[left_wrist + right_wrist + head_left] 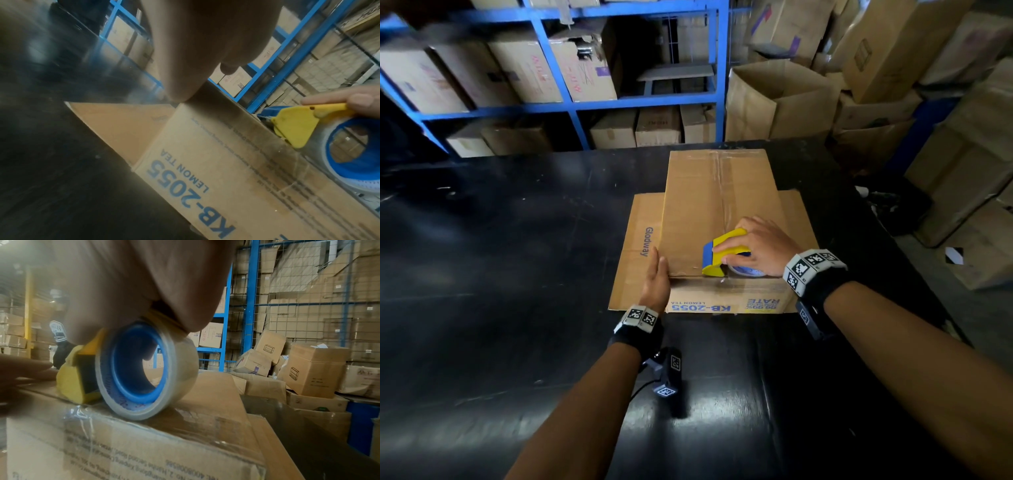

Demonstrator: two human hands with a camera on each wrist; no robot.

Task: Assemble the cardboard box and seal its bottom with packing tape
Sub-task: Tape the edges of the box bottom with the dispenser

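One cardboard box (717, 219) stands bottom-up on the black table (517, 274), its two upper flaps closed to a centre seam and two lower flaps splayed flat on the table. One yellow-and-blue tape dispenser (724, 253), carrying one roll of clear tape (144, 369), sits at the near edge of that seam. The right hand (756, 245) grips the dispenser, fingers curled over it. The left hand (655, 277) presses flat, fingers straight, on the box's near left corner. Behind stands one blue rack (619, 99) of cartons.
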